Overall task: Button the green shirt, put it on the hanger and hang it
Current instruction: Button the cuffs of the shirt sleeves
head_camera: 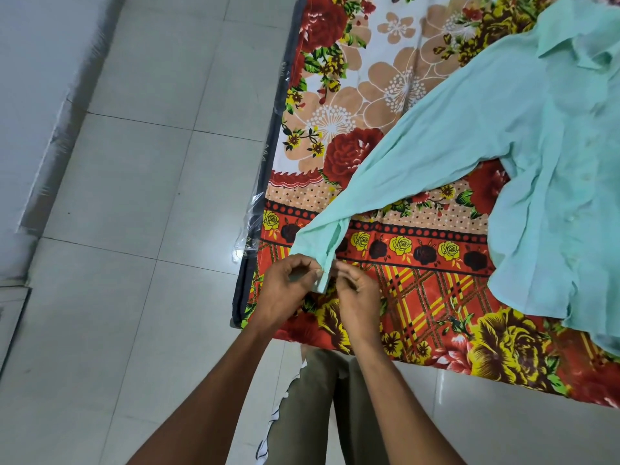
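There is one shirt [523, 156], light green, lying on one floral sheet [396, 283]. Of the shirt I can count one sleeve [396, 169] stretched out, one collar [577, 45] and one cuff [318, 260]; a second sleeve I cannot make out. The buttons on its front are too pale and small to count. Two hands are in view, one left hand [285, 290] and one right hand [357, 297], with two bare forearms. The floor [151, 182] has many grey tiles, too many to count.
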